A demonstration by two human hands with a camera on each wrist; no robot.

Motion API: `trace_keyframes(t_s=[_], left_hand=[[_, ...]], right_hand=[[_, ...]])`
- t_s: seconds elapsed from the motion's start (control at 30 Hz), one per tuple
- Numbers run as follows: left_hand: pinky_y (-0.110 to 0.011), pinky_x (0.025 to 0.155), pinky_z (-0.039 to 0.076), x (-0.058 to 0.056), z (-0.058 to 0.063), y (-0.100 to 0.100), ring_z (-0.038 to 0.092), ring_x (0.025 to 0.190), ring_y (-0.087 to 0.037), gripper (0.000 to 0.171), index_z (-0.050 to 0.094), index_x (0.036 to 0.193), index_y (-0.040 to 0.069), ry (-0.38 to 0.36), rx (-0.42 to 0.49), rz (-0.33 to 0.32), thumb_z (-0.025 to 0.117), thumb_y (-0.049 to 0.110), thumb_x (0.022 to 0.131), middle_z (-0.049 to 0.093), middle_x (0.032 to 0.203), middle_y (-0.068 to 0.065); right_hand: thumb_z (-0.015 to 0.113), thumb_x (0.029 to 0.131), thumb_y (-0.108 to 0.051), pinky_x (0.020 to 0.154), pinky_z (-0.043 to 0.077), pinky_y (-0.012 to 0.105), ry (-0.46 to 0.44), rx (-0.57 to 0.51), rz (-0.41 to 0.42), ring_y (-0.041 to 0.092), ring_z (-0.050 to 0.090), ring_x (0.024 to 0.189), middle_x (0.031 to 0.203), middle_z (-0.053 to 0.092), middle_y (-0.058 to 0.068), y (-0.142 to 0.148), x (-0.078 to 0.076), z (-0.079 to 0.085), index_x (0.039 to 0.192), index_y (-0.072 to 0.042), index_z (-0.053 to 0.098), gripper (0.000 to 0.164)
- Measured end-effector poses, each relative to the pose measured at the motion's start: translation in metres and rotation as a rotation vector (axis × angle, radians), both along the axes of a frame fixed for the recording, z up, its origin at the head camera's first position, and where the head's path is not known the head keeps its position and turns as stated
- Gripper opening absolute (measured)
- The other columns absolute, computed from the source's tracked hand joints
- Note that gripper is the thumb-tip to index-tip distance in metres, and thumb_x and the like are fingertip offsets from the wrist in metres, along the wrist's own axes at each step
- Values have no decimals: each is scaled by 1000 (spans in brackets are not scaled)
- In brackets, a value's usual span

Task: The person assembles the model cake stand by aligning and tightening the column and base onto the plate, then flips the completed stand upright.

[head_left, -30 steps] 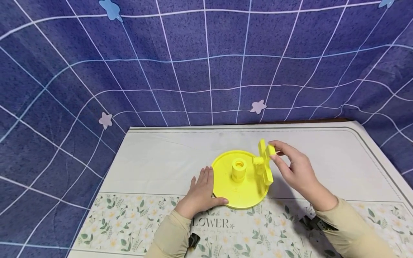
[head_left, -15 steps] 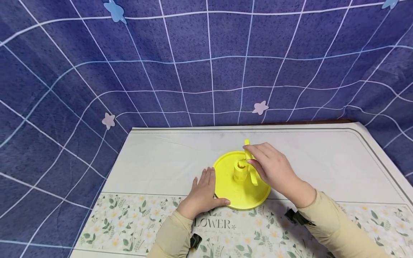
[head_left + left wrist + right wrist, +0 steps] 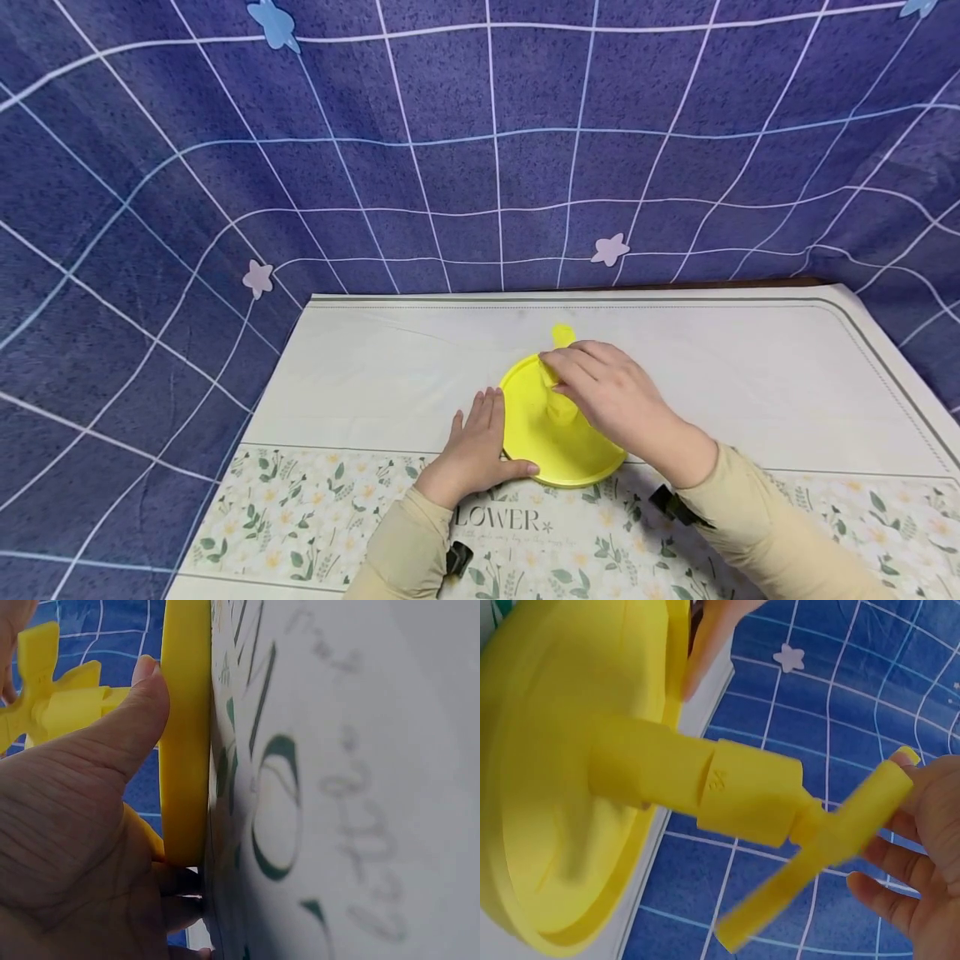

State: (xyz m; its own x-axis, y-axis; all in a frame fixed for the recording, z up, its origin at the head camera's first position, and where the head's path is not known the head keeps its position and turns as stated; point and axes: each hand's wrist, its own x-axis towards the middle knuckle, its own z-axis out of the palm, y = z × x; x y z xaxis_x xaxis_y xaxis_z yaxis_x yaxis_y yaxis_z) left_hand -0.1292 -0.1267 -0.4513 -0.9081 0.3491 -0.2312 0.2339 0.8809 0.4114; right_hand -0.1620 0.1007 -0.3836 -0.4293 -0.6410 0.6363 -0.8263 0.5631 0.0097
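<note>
A round yellow disc [image 3: 532, 454] with a raised rim lies on the table. A thick post [image 3: 656, 769] stands up from its middle. My left hand [image 3: 474, 450] rests against the disc's left edge, fingers straight along the side and thumb over the near rim. My right hand [image 3: 618, 396] is above the post, its fingers on a yellow handle piece with several flat arms [image 3: 817, 855]. In the right wrist view the fingers are at one arm's end, and the piece's stem is at the post's top. From the head view, the right hand hides most of the handle piece.
The table is covered with a white cloth [image 3: 390, 375] bearing a flowered band [image 3: 300, 517] with lettering along the front. A blue gridded curtain [image 3: 450, 183] with star shapes hangs behind and at both sides. Dark wrist devices [image 3: 457, 558] sit at both sleeves.
My right hand has carried the handle piece leftward from beside the post to over its top, and the piece has turned. My left hand stays at the disc's edge.
</note>
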Motion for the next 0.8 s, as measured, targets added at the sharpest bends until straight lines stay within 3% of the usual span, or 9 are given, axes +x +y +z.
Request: trace_keyframes(t_s=[0.3,0.53,0.63,0.8], left_hand=[[-60,115,6,0,0,0,-1,148,-34,117,2,154,-3,-7,-11,-1,63,66,83,0,161,-19],[-60,115,6,-1,-2,1,-2,148,-33,117,2,155,-3,-2,-25,1,62,67,82,0,162,-18],[-60,114,6,-1,-2,1,-2,148,-33,117,1,155,-3,-3,-29,-2,62,67,83,0,162,-18],[-61,114,7,-1,-1,0,0,148,-35,117,3,154,-4,5,-24,-7,63,66,82,2,161,-20]], right_hand=[[72,84,-13,98,45,39,-29,79,16,25,58,108,113,66,2,-13,4,-2,122,-13,66,39],[68,82,1,106,39,45,-95,241,-19,29,54,118,119,66,4,-19,7,-3,125,-16,68,46],[70,84,-6,106,39,45,-99,199,7,30,55,118,119,66,5,-19,6,-5,124,-16,68,41],[68,87,-20,105,39,50,-101,27,51,35,54,120,125,65,10,-10,2,-9,125,-12,66,38]])
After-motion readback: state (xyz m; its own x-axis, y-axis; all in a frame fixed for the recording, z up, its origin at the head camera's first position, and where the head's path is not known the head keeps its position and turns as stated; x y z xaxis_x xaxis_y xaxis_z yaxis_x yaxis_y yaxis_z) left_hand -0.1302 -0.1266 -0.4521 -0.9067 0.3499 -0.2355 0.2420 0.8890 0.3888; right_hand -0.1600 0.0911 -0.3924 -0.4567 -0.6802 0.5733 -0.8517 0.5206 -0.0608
